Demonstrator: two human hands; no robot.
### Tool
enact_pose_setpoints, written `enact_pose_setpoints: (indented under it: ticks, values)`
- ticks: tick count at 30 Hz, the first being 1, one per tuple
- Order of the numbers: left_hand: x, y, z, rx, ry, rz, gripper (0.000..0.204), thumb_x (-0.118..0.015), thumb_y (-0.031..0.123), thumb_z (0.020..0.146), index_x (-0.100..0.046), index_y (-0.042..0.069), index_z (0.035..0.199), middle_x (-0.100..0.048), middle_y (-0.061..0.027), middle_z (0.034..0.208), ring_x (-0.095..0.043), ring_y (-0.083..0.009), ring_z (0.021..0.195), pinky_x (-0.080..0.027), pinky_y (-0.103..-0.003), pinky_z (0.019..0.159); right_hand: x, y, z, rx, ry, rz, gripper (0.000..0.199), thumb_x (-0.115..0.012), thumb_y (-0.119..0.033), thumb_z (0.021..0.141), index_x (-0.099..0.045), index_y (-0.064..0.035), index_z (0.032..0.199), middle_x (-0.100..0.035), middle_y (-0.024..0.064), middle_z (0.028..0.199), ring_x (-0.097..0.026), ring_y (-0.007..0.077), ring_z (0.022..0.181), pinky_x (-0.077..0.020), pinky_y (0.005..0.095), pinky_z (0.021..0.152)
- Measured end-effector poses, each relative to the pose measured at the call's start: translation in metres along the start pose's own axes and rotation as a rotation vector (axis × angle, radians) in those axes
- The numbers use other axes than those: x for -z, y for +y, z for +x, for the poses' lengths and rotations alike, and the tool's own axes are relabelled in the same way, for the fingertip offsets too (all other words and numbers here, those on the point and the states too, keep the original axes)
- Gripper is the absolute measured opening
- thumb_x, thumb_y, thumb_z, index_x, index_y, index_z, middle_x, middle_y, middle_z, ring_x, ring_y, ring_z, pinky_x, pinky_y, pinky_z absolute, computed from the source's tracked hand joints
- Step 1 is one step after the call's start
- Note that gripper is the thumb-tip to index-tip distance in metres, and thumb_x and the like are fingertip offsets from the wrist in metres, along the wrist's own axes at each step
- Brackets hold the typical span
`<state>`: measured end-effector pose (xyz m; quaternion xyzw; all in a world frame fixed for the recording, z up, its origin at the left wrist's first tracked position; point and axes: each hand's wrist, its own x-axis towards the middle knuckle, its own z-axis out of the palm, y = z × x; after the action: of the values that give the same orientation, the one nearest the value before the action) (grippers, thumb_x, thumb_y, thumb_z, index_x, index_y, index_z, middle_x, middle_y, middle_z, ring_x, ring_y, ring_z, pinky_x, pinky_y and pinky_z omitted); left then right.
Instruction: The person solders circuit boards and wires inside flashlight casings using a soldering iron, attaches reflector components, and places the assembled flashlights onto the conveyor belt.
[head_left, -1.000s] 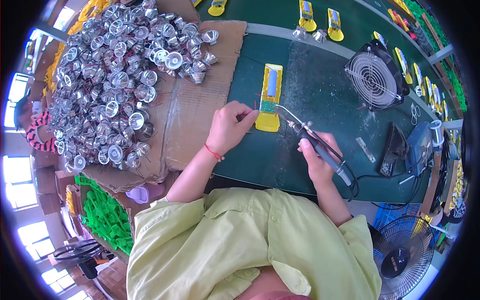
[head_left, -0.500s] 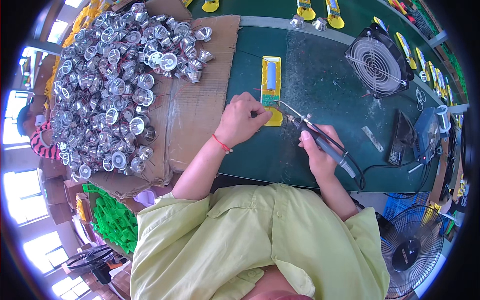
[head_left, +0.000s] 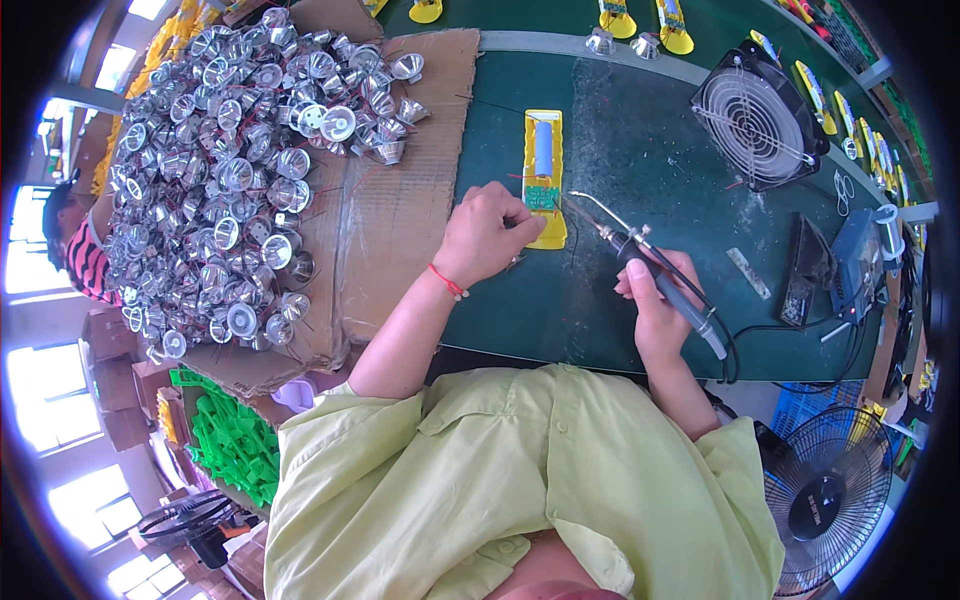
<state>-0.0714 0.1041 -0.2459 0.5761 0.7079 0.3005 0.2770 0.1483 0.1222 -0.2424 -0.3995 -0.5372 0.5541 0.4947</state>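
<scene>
A yellow plastic housing [head_left: 544,232] lies on the green bench, with a blue cylindrical battery [head_left: 543,150] and a small green circuit board [head_left: 541,196] inside it. At its lower left edge, my left hand [head_left: 487,232] is closed in a pinch; what its fingers hold is hidden, though a small metallic bit shows just below them. My right hand [head_left: 655,305] grips a soldering iron [head_left: 655,270] with a thin metal tube fixed along it. Its tip points up and left, to the right of the housing and apart from the board. Thin wires stick out from the housing.
Silver reflector cups [head_left: 235,175] are heaped on cardboard [head_left: 400,190] at the left. A square fan [head_left: 755,125] stands at the back right, near a blue soldering station [head_left: 860,265] and a metal strip [head_left: 748,273]. More yellow housings [head_left: 675,30] line the far side.
The soldering iron has drawn back to the right, away from the circuit board, with my right hand. My left hand stays nearly in place beside the housing.
</scene>
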Motion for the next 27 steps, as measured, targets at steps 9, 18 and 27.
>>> enact_pose_setpoints:
  ticks: [9, 18, 27]
  values:
    - [0.015, 0.012, -0.008, -0.006, 0.108, -0.101, 0.021, -0.068, 0.020, 0.076, -0.065, 0.002, 0.087, -0.057, -0.0076, 0.081, -0.056, -0.0156, 0.078, -0.045, -0.027, 0.069, 0.003, 0.000, -0.004, 0.005, -0.008, -0.012, 0.021, -0.064, -0.007, 0.082, -0.052, 0.0046, 0.095, -0.061, 0.0118, 0.073, -0.059, 0.0127, 0.061, -0.0503, 0.0234, 0.056]
    - [0.023, -0.005, -0.064, -0.238, 0.115, -0.022, 0.049, -0.081, 0.020, 0.060, -0.064, 0.010, 0.104, -0.049, -0.0113, 0.118, -0.046, -0.0280, 0.113, -0.037, -0.038, 0.094, 0.012, 0.000, -0.001, 0.003, 0.010, -0.006, 0.022, -0.064, -0.007, 0.082, -0.052, 0.0044, 0.096, -0.061, 0.0118, 0.074, -0.059, 0.0120, 0.061, -0.0511, 0.0240, 0.056]
    - [0.005, -0.004, -0.032, -0.175, 0.084, -0.201, 0.014, -0.068, 0.006, 0.072, -0.067, 0.004, 0.085, -0.054, -0.0087, 0.111, -0.047, -0.0273, 0.111, -0.038, -0.038, 0.090, 0.004, -0.003, 0.001, 0.019, -0.013, -0.001, 0.022, -0.065, -0.007, 0.081, -0.052, 0.0045, 0.095, -0.061, 0.0124, 0.073, -0.059, 0.0125, 0.060, -0.0507, 0.0236, 0.055]
